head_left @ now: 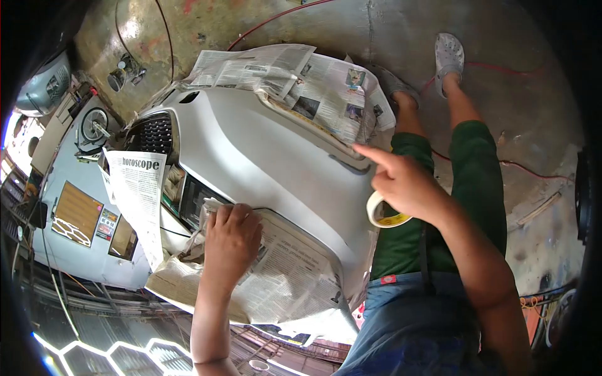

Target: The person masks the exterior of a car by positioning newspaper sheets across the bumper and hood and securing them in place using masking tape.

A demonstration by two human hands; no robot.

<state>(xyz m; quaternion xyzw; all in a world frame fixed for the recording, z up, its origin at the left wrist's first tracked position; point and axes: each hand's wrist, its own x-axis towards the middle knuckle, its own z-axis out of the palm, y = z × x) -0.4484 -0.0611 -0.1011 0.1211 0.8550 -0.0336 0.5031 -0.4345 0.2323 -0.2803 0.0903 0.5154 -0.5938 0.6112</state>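
Note:
A white car body panel (pixel 251 144) fills the middle, with newspaper masking around it. My left hand (pixel 231 241) has its fingers curled down on the edge of the newspaper sheet (pixel 295 263) on the near side, and the paper bunches beside the fingers. My right hand (pixel 404 185) is over the panel's right end. Its index finger points out toward the far newspaper edge, while the other fingers hold a roll of masking tape (pixel 375 210). More newspaper (pixel 326 94) covers the far side, edged with tape.
A black mesh grille (pixel 153 135) and an upright newspaper piece (pixel 141 182) are at the left. A red hose (pixel 276 25) crosses the concrete floor. My feet in grey clogs (pixel 449 56) stand at the upper right. A bicycle wheel (pixel 95 124) is at the far left.

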